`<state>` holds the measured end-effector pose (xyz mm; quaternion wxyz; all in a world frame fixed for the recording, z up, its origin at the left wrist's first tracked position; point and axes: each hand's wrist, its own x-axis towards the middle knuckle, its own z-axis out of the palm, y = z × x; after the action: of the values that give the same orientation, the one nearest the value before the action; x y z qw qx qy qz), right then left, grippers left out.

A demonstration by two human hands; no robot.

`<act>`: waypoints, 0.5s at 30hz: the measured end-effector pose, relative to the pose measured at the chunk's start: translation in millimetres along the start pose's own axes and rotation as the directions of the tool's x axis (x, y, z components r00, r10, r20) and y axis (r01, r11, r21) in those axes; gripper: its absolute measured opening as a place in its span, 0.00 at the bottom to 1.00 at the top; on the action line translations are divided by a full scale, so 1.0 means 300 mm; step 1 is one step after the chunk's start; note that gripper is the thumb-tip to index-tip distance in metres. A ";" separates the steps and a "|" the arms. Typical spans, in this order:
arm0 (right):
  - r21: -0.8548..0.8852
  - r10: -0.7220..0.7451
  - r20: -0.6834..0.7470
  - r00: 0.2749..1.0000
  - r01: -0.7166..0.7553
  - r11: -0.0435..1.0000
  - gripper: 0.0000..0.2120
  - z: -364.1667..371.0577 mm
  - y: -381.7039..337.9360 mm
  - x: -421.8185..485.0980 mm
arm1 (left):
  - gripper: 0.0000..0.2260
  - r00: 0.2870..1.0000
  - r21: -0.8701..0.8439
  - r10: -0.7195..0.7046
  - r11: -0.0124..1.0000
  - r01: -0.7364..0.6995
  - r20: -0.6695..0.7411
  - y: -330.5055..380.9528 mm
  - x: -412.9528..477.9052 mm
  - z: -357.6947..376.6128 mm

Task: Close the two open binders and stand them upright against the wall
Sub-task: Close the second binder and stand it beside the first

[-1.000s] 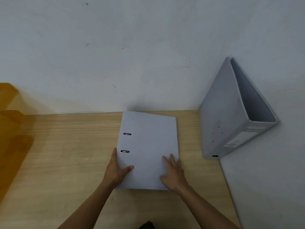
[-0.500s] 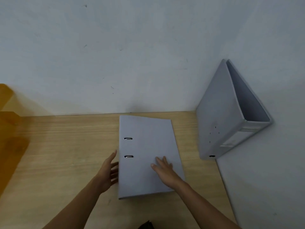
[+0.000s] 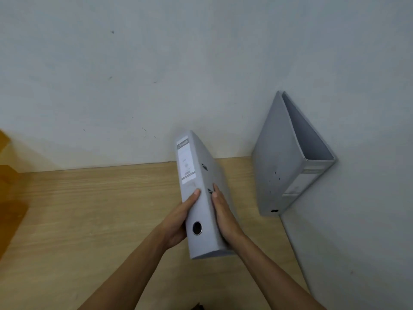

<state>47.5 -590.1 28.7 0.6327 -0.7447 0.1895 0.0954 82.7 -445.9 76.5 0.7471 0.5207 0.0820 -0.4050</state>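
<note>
A closed grey binder is lifted off the wooden table, its spine with a white label and a round finger hole facing me. My left hand grips the spine side, thumb across the spine. My right hand presses flat on the front cover beside the two metal slots. A second grey binder stands upright in the corner at the right, leaning against the right wall, its covers spread apart at the top.
White walls bound the table at the back and on the right. Something orange-brown and blurred sits at the left edge. The table surface left of the held binder is bare wood.
The binder lay flat on the table with my hands on its cover. Now both hands have picked it up and turned it so its spine faces me.
</note>
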 end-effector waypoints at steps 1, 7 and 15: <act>0.026 -0.041 0.000 0.999 0.041 0.999 0.31 -0.017 -0.015 -0.018 | 0.20 1.000 0.033 0.024 0.999 -0.024 0.014 0.005 -0.011 0.024; 0.123 -0.249 -0.012 0.968 0.249 0.961 0.36 -0.114 -0.118 -0.121 | 0.24 0.952 0.272 0.297 0.912 -0.307 0.075 0.004 -0.041 0.104; -0.014 -0.341 -0.087 0.936 0.341 0.940 0.35 -0.268 -0.128 -0.199 | 0.42 0.878 0.543 0.440 0.699 -0.465 0.186 -0.070 0.035 0.137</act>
<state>0.9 -654.2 100.8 0.6312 -0.7694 0.0853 -0.0486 62.8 -488.7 74.0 0.6335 0.7156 -0.1894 -0.2251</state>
